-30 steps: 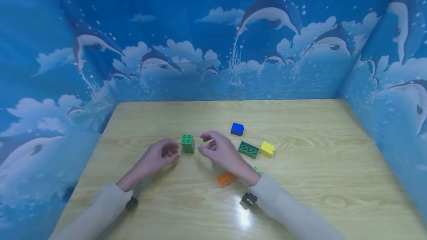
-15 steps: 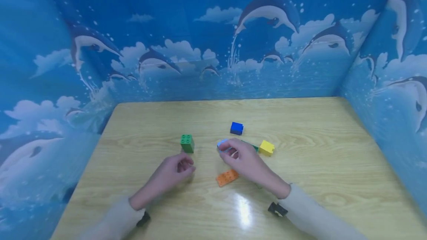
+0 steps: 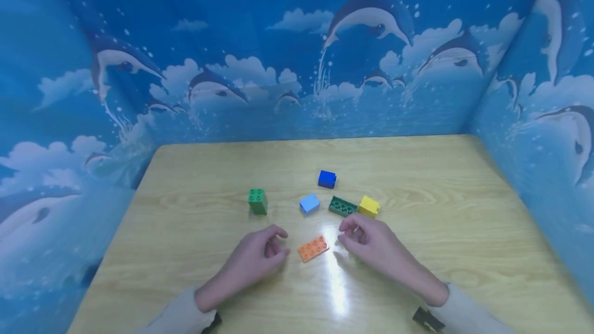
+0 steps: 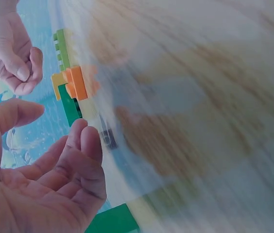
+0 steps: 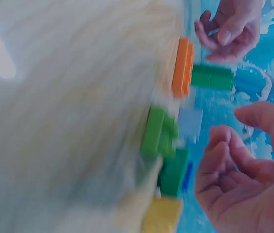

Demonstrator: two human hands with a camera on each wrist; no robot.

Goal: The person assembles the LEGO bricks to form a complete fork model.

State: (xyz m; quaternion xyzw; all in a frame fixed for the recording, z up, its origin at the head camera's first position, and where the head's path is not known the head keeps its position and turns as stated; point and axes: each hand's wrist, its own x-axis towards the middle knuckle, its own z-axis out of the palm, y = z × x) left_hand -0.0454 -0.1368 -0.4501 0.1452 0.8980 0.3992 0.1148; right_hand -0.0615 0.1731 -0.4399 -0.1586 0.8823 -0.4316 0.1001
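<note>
1. The left hand (image 3: pixel 254 255) curves loosely, thumb narrowly apart from fingers.
2. The right hand (image 3: pixel 380 245) curves likewise, with a narrow gap, near the light-green studded plastic brick (image 5: pixel 154 133).
3. The flat orange studded plastic brick (image 3: pixel 313 248) lies between both hands on the wood-grained table (image 3: pixel 195 174).

On the tabletop (image 3: pixel 195 169), the rearmost brick (image 3: pixel 327 180) lies nearest the back edge, the leftmost block (image 3: pixel 258 202) nearest the left edge. Between left hand (image 3: pixel 252 256) and right hand (image 3: pixel 382 246) lies a third brick (image 3: pixel 313 249).
</note>
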